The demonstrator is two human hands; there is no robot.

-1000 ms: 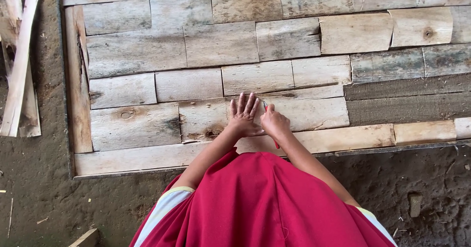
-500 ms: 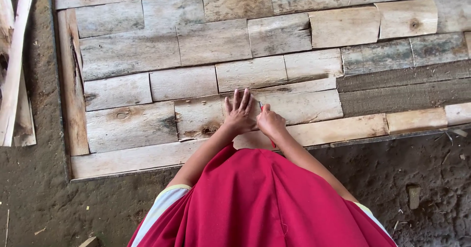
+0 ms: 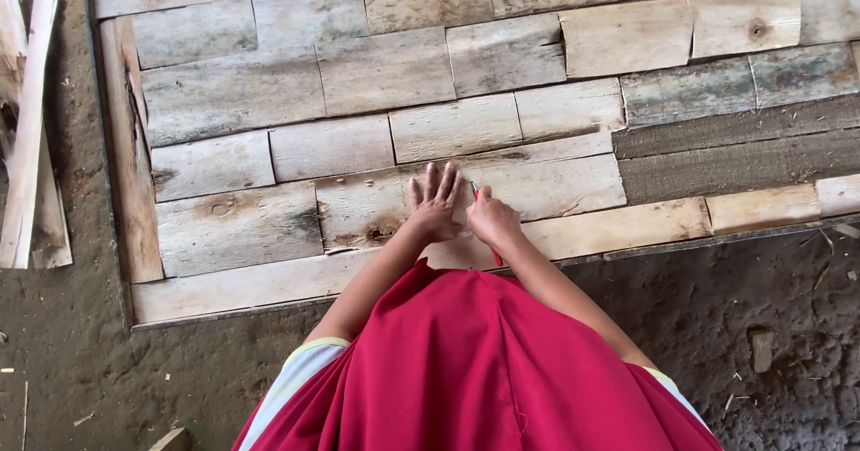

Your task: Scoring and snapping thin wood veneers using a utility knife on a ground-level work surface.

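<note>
Fingers (image 3: 436,180) of the left hand (image 3: 434,209) lie spread flat on a pale wooden plank (image 3: 555,182), while the right hand (image 3: 491,220) pinches a thin red tool (image 3: 495,256) just beside it.

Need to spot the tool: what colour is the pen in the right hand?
Red pen, head view.

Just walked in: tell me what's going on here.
A person in a red top bends over a panel of short wooden planks laid in rows on a dirt floor. The left hand lies flat, fingers spread, on one plank. The right hand grips a thin red tool beside it. Loose wood strips lie apart on the left.
</note>
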